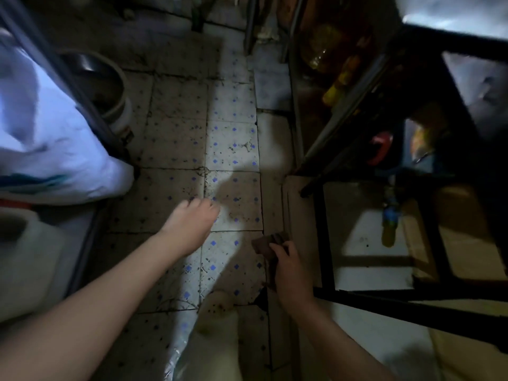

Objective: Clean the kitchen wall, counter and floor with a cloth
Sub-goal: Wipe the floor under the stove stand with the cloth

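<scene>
Head view: a brown cloth (268, 244) is gripped in the right hand (288, 268), the grip curled round it, low over the tiled floor (233, 138) at its right edge, beside a black frame (322, 237). The left hand (189, 224) is held out above the floor, its grip loosely curled, with nothing in it.

Nothing here can be read as text, brand or number. The white woven sack (49, 149) at far left carries a teal-blue printed band, too blurred to make out. The blue label on the small yellow bottle (389, 224) at right is also illegible.
</scene>
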Motion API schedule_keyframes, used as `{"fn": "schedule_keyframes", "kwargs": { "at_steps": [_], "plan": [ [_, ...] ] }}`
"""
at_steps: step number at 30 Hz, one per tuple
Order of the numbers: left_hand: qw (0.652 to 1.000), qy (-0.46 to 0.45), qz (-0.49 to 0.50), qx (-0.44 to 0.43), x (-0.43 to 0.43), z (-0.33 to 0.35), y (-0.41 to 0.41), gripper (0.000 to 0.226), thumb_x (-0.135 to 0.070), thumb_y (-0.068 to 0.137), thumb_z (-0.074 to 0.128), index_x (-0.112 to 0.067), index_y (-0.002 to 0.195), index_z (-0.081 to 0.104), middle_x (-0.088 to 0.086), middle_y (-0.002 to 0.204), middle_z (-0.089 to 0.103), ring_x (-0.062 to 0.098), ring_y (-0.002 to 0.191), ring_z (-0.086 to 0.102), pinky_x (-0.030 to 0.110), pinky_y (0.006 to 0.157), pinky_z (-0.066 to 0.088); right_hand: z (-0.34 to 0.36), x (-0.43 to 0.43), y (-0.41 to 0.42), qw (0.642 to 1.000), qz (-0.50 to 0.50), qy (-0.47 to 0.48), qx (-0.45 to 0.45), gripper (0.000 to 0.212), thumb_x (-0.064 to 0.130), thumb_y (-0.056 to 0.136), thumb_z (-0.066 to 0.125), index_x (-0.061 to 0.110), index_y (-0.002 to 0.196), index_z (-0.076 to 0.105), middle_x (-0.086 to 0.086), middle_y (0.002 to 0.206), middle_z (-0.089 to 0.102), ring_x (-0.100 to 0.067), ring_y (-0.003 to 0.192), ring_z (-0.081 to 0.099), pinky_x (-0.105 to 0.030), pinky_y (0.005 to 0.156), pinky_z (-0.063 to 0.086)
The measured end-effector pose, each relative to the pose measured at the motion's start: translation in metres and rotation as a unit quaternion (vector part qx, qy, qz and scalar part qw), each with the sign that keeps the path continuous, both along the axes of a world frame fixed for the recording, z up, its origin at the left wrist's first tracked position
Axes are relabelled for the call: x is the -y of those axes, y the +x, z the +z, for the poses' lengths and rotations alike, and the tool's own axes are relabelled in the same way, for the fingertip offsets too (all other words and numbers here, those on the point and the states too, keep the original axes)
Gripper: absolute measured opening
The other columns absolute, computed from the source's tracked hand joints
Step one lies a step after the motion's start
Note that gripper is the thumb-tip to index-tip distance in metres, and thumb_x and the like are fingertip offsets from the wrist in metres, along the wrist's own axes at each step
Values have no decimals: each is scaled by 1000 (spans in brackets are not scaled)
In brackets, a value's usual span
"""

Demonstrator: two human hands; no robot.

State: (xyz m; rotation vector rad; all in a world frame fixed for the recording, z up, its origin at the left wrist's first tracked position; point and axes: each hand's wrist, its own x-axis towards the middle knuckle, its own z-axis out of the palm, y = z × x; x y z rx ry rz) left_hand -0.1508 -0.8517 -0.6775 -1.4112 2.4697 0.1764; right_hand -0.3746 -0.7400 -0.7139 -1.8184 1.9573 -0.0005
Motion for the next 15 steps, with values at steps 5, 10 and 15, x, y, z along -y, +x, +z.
{"fn": "schedule_keyframes", "kwargs": {
  "at_steps": [5, 10, 15],
  "plan": [
    [999, 17, -1, -39, -8, 99, 3, 41, -26, 92, 49, -17, 131, 38, 5, 132, 43, 24, 118, 45, 35, 93, 38, 123, -4, 17, 1000, -15, -6, -18, 58, -1, 83, 51, 21, 136, 45, -3, 131, 43, -23, 97, 58, -36, 72, 54],
    [998, 10, -10, -54, -14, 183, 0, 41, -27, 94, 45, -18, 132, 38, 4, 131, 45, 23, 117, 46, 34, 93, 39, 220, -19, 19, 999, -13, -34, -30, 53, 1, 83, 55, 18, 133, 50, -5, 127, 49, -24, 101, 58, -36, 72, 54],
    [996, -2, -48, -73, -15, 251, -25, 36, -26, 93, 46, -16, 127, 42, 5, 128, 47, 24, 116, 48, 35, 93, 39, 295, -37, 6, 995, -43, -66, -68, 59, 2, 74, 67, 17, 129, 54, -6, 122, 53, -24, 101, 57, -34, 70, 56]
  ]
}}
